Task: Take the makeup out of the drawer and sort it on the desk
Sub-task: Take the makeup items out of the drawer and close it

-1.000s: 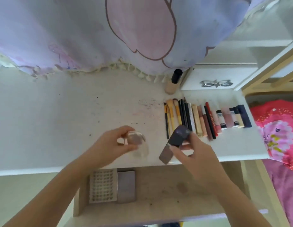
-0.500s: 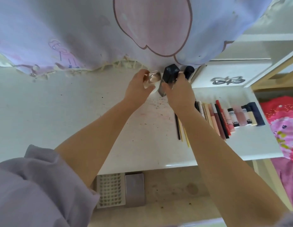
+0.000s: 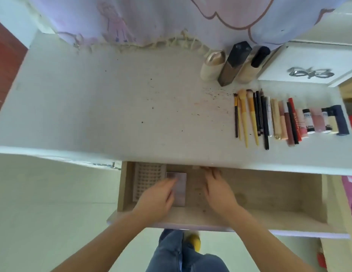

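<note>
The desk (image 3: 131, 107) already carries 3 upright bottles (image 3: 233, 63) and a sorted row (image 3: 285, 118). In the open drawer (image 3: 269, 193), 2 items remain: the perforated tray (image 3: 145, 179) and the grey palette (image 3: 180, 185). Each is best lifted flat by its edges. The palette is touched by the left hand (image 3: 157, 197), fingers loosely spread; nothing is held by the right hand (image 3: 218, 191), fingers relaxed.

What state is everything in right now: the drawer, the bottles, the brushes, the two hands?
drawer: pulled open, mostly bare inside
mauve palette: lying flat in the drawer, lid closed
white perforated tray: flat in the drawer, beside the palette
left hand: fingers resting on the palette
right hand: open, holding nothing
three bottles: upright at the back of the desk, capped
brushes, pencils and tubes: lying in a row on the desk
</note>
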Action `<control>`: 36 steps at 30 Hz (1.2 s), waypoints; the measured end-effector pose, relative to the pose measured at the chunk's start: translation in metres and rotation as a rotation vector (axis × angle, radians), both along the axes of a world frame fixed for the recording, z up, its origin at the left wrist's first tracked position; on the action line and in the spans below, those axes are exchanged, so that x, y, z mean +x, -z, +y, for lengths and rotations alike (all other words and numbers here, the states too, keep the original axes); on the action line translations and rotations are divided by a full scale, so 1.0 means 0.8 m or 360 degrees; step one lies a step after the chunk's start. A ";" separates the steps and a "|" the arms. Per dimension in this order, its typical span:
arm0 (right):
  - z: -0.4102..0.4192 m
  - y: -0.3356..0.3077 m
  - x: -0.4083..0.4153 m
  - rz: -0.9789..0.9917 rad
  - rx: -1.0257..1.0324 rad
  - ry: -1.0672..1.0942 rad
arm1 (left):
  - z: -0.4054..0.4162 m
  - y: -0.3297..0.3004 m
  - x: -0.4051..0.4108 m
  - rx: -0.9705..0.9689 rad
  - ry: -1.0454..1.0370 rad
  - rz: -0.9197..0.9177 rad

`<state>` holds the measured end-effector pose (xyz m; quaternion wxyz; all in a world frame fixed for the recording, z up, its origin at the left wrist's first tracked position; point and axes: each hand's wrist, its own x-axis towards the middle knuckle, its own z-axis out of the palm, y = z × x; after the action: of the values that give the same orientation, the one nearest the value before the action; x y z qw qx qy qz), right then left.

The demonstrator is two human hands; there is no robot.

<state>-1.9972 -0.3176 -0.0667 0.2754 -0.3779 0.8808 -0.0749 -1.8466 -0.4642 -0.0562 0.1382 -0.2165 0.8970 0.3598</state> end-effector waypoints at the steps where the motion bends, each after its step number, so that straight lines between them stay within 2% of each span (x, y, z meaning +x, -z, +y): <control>1: -0.008 0.011 -0.008 0.0109 0.0043 -0.0035 | 0.001 0.019 -0.009 -0.0112 -0.0002 -0.0043; 3: -0.026 0.027 -0.021 0.0254 0.0178 -0.0147 | 0.006 0.042 -0.028 -0.0350 0.0050 -0.0157; 6: -0.043 0.044 -0.025 0.0305 0.0287 -0.0215 | 0.014 0.056 -0.040 -0.0655 0.0206 -0.0319; 10: -0.026 0.049 -0.011 0.0444 0.0409 -0.0229 | 0.016 0.042 -0.043 -0.0879 0.0168 -0.0228; 12: -0.006 0.040 -0.002 0.0262 0.0404 -0.0199 | 0.013 0.026 -0.048 -0.0750 0.0161 -0.0238; 15: 0.026 0.009 0.008 0.0141 0.0159 -0.0205 | 0.012 0.000 -0.038 -0.0274 0.0122 -0.0202; 17: 0.043 -0.024 0.009 0.0082 -0.0078 -0.0170 | 0.006 -0.026 -0.025 -0.0068 0.0022 0.0010; 20: 0.044 -0.085 -0.018 -0.0189 -0.0448 0.0098 | -0.025 -0.082 -0.026 0.0356 -0.0308 0.0411; 22: 0.029 -0.125 -0.051 -0.0312 -0.0687 0.0261 | -0.057 -0.124 -0.045 0.0571 -0.0432 0.0559; 24: -0.002 -0.154 -0.093 -0.0291 -0.0843 0.0387 | -0.087 -0.146 -0.080 0.0724 -0.0508 0.0633; 27: -0.066 -0.165 -0.154 -0.0200 -0.0909 0.0474 | -0.119 -0.142 -0.150 0.0685 -0.0549 0.0612; 29: -0.113 -0.155 -0.184 -0.0183 -0.0818 0.0472 | -0.128 -0.126 -0.195 0.0622 -0.0487 0.0555; 33: -0.158 -0.118 -0.224 -0.0103 -0.0521 0.0358 | -0.142 -0.098 -0.260 0.0296 -0.0375 0.0499; 36: -0.158 -0.105 -0.229 -0.0089 -0.0504 0.0383 | -0.147 -0.080 -0.281 -0.0008 -0.0282 0.0455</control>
<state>-2.1807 -0.4443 0.0169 0.2260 -0.3063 0.8888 -0.2554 -2.0717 -0.5819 0.0078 -0.0237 -0.2415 0.8858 0.3955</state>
